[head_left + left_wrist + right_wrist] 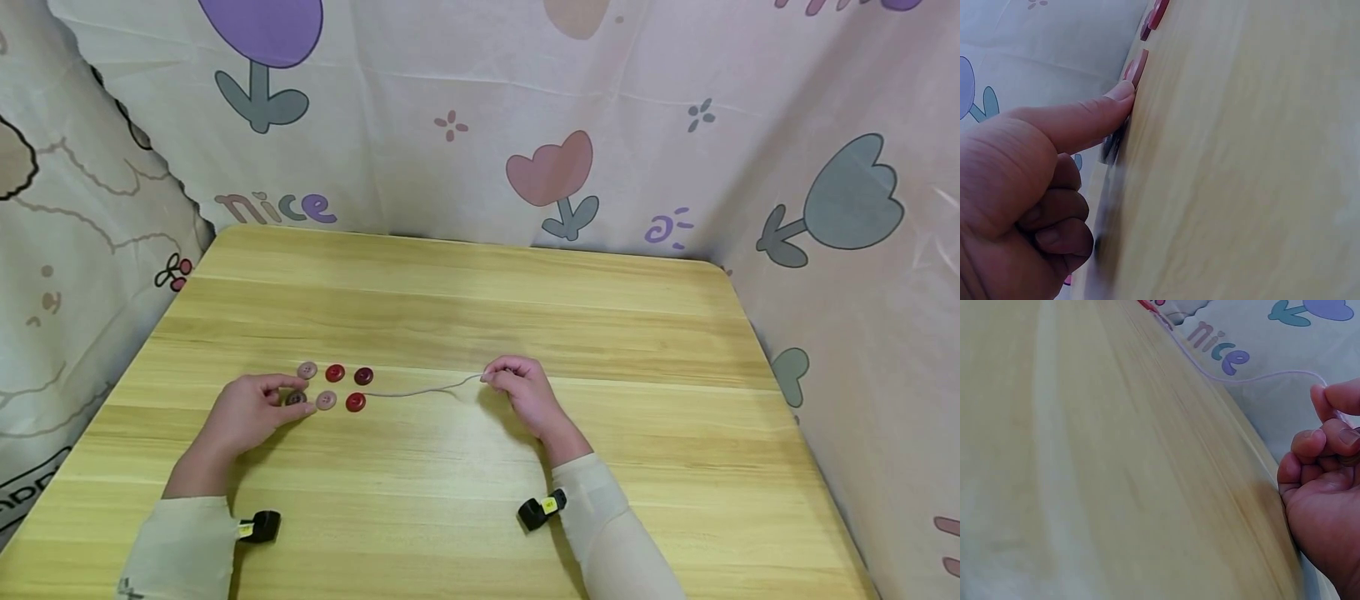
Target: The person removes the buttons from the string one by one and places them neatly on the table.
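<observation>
Several round buttons lie in two short rows on the table. The far row has a pale pink button (307,370), a red button (334,373) and a dark maroon button (363,376). Nearer are a grey-brown button (296,399), a light pink button (326,401) and a bright red button (356,402). My left hand (251,412) holds the grey-brown button at its edges between thumb and forefinger; the thumb tip (1122,91) lies close to the light pink one. My right hand (522,393) pinches a thin pale string (420,391), which runs slightly slack to the bright red button.
The wooden table (465,308) reaches back to a hanging cloth (420,167) printed with flowers. More printed cloth hangs at both sides. Black wrist cameras (260,527) sit on both pale sleeves, low over the near part of the table.
</observation>
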A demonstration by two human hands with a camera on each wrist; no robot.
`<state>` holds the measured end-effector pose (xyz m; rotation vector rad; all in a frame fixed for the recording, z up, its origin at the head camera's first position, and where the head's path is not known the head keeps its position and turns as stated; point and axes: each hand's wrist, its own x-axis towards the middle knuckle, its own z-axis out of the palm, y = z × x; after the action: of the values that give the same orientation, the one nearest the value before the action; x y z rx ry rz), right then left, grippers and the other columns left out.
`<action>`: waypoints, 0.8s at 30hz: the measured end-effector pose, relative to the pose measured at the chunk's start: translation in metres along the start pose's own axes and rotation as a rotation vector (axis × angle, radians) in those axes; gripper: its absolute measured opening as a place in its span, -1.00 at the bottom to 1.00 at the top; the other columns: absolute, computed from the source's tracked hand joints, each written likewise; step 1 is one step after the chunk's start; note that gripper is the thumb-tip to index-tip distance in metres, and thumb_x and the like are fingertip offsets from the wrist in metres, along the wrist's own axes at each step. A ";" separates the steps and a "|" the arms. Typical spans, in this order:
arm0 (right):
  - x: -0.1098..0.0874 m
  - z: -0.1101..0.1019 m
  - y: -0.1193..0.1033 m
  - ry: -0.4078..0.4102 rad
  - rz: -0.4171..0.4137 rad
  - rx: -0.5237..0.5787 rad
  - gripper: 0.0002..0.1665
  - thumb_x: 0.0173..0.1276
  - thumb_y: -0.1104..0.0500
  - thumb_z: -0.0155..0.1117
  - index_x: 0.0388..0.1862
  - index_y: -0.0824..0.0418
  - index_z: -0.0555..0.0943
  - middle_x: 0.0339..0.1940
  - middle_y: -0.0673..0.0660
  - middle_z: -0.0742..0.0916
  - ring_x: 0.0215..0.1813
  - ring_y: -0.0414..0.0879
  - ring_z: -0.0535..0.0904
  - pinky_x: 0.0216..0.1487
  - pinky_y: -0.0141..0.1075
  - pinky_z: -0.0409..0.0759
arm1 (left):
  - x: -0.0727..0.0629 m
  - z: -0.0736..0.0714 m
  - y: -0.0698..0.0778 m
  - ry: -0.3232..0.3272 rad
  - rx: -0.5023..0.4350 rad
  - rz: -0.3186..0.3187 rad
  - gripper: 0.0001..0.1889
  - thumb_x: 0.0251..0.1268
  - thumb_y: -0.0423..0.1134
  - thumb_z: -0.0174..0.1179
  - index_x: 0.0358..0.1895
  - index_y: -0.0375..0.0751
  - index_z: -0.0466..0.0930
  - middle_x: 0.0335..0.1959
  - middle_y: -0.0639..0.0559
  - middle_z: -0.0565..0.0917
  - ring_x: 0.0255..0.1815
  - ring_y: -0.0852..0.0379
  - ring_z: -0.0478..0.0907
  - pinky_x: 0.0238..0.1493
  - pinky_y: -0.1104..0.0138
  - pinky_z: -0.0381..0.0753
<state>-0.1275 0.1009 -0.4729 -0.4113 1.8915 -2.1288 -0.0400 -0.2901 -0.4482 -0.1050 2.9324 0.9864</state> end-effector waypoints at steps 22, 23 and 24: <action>0.000 -0.001 0.001 -0.002 -0.002 -0.027 -0.83 0.26 0.40 0.19 -0.31 0.58 0.60 -0.55 0.04 0.54 -0.40 -0.13 0.41 -0.29 -0.29 0.41 | -0.008 -0.010 -0.008 -0.003 -0.036 -0.025 -0.66 0.16 -0.11 0.48 -0.11 -0.26 0.74 -0.64 0.07 0.30 -0.61 0.11 0.22 -0.53 0.27 0.21; 0.000 -0.001 0.001 -0.002 0.000 -0.027 -0.83 0.27 0.40 0.19 -0.31 0.58 0.60 -0.55 0.04 0.54 -0.40 -0.13 0.41 -0.29 -0.28 0.41 | -0.007 -0.010 -0.008 -0.002 -0.035 -0.026 -0.66 0.15 -0.11 0.48 -0.11 -0.26 0.74 -0.64 0.07 0.30 -0.61 0.10 0.22 -0.53 0.27 0.21; 0.000 -0.001 0.001 -0.002 0.002 -0.029 -0.83 0.27 0.39 0.20 -0.31 0.57 0.60 -0.55 0.04 0.54 -0.40 -0.13 0.41 -0.29 -0.28 0.41 | -0.007 -0.010 -0.008 -0.003 -0.035 -0.027 -0.66 0.15 -0.10 0.48 -0.11 -0.26 0.74 -0.64 0.07 0.31 -0.61 0.10 0.23 -0.53 0.27 0.21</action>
<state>-0.1280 0.1021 -0.4744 -0.4179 1.9223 -2.1016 -0.0325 -0.3021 -0.4448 -0.1442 2.9036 1.0341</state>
